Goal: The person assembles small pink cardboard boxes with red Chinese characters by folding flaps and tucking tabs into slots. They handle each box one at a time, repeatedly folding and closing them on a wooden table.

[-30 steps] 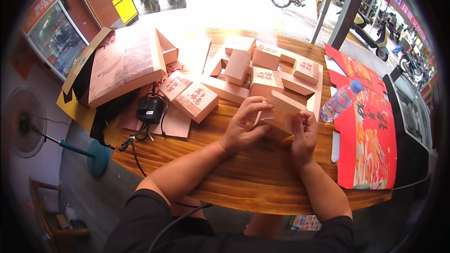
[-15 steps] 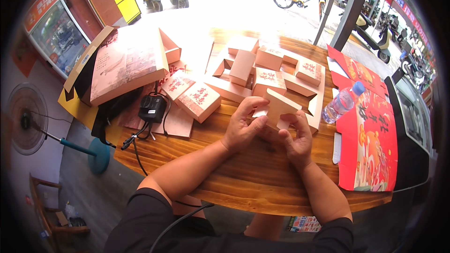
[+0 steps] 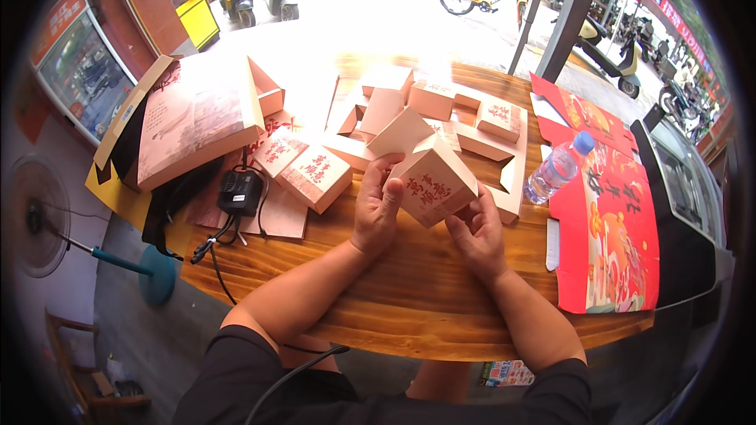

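Observation:
Between my two hands, above the wooden table [image 3: 394, 299], is a small pink cardboard box [image 3: 438, 187] with red characters on one face. One of its flaps stands up, unfolded, at the far left. My left hand [image 3: 379, 203] grips the box's left side, thumb along its edge. On the lower right corner my right hand [image 3: 477, 234] is closed, thumb in front and fingers behind. Just beyond lies a pink cardboard tray [image 3: 504, 203] with several small boxes standing in it, among them one at its right [image 3: 498, 118]. The held box partly hides that tray.
Left are two small boxes [image 3: 316, 179], a large pink carton [image 3: 197, 122] and a black adapter [image 3: 239, 191] with cables. At right stand a water bottle [image 3: 555, 169] and flat red printed cardboard [image 3: 606, 244]. A floor fan [image 3: 43, 216] is beside the table's left.
The box has been turned so its printed face shows, and one flap now sticks up. Both hands have shifted slightly left and down in view. The whole scene has shifted left a little.

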`<state>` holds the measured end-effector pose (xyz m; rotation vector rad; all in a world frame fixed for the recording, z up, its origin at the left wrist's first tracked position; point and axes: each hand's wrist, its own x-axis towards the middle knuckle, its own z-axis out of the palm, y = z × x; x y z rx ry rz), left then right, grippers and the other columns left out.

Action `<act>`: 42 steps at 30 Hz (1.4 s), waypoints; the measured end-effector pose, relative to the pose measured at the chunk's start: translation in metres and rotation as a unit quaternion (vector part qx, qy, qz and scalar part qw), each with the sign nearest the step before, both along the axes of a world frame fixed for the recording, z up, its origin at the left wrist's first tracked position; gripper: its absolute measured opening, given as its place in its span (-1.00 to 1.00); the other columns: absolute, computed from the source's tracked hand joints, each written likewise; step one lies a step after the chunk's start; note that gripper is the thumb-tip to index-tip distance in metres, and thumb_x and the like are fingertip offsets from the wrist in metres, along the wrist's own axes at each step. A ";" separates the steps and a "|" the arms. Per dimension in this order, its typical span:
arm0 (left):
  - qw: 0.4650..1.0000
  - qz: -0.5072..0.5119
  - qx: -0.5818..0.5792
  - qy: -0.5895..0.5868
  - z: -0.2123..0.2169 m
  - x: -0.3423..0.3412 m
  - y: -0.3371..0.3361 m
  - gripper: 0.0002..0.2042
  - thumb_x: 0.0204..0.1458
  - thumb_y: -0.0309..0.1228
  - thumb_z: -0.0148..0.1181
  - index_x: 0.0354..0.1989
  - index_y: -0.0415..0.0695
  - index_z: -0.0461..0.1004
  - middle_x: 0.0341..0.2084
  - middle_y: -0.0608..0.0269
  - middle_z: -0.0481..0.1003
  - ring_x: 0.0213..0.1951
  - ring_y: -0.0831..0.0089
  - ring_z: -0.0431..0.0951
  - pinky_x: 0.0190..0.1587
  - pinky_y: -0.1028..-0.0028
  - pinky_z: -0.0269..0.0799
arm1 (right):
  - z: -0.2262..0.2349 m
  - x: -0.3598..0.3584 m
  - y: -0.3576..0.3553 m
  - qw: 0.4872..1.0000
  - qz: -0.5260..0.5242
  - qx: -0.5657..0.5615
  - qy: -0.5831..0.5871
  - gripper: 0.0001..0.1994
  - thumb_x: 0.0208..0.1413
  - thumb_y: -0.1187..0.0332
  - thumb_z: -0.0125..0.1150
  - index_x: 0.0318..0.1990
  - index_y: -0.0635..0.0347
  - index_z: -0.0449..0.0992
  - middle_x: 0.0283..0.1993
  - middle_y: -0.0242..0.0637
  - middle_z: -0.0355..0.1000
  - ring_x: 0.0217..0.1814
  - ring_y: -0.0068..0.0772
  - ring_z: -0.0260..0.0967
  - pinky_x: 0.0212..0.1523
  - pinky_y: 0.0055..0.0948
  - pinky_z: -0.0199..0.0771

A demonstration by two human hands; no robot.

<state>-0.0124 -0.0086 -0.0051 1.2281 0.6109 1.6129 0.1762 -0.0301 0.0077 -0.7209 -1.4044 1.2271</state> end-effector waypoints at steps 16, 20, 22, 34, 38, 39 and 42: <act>0.996 -0.085 -0.004 0.038 0.015 -0.001 -0.007 -0.50 0.20 -0.40 0.15 0.29 -0.16 0.16 0.09 0.21 0.34 0.11 0.46 0.35 0.18 0.43 0.26 | 0.009 0.002 -0.001 0.993 0.034 -0.091 0.062 -0.44 0.12 0.49 0.25 0.25 0.19 0.14 0.09 -0.24 0.34 0.12 -0.43 0.33 0.07 -0.41 0.41; 0.992 -0.122 -0.015 0.011 0.013 0.002 -0.005 -0.48 0.20 -0.43 0.15 0.30 -0.15 0.15 0.09 0.21 0.35 0.13 0.45 0.35 0.20 0.42 0.26 | 0.006 0.005 -0.001 0.990 0.046 -0.107 0.081 -0.39 0.08 0.44 0.28 0.25 0.19 0.11 0.11 -0.23 0.31 0.13 -0.40 0.33 0.16 -0.36 0.37; 0.993 -0.116 -0.020 0.020 0.012 0.001 -0.003 -0.47 0.19 -0.43 0.15 0.31 -0.17 0.14 0.10 0.19 0.35 0.14 0.45 0.34 0.21 0.42 0.25 | 0.005 0.006 0.000 0.991 0.043 -0.103 0.072 -0.39 0.08 0.44 0.28 0.25 0.19 0.11 0.12 -0.22 0.30 0.13 -0.40 0.33 0.16 -0.35 0.37; 0.995 -0.015 0.029 0.095 0.002 0.003 -0.002 -0.43 0.14 -0.52 0.19 0.32 -0.17 0.12 0.17 0.15 0.29 0.18 0.36 0.33 0.22 0.37 0.26 | 0.001 0.008 0.006 0.985 0.021 -0.135 0.105 -0.57 0.18 0.43 0.27 0.16 0.24 0.27 0.05 -0.25 0.41 0.13 -0.43 0.36 0.19 -0.39 0.36; 0.997 -0.059 -0.014 0.050 0.005 0.003 -0.002 -0.43 0.14 -0.47 0.19 0.31 -0.17 0.13 0.18 0.15 0.29 0.19 0.36 0.33 0.23 0.36 0.25 | 0.001 0.009 0.006 0.987 0.023 -0.129 0.097 -0.53 0.17 0.45 0.28 0.18 0.23 0.24 0.08 -0.23 0.39 0.17 -0.41 0.34 0.22 -0.37 0.34; 0.997 -0.060 -0.012 0.050 0.005 0.003 -0.001 -0.43 0.15 -0.46 0.19 0.32 -0.17 0.13 0.18 0.15 0.29 0.19 0.36 0.33 0.23 0.36 0.24 | 0.001 0.009 0.007 0.986 0.026 -0.132 0.095 -0.54 0.17 0.45 0.28 0.18 0.23 0.25 0.09 -0.23 0.39 0.17 -0.42 0.34 0.23 -0.37 0.34; 0.997 -0.065 -0.014 0.046 0.004 0.003 -0.001 -0.43 0.15 -0.44 0.18 0.32 -0.17 0.12 0.19 0.14 0.29 0.19 0.34 0.33 0.25 0.34 0.23 | -0.001 0.010 0.008 0.986 0.028 -0.133 0.101 -0.54 0.15 0.42 0.31 0.15 0.23 0.27 0.05 -0.26 0.38 0.12 -0.45 0.33 0.18 -0.39 0.36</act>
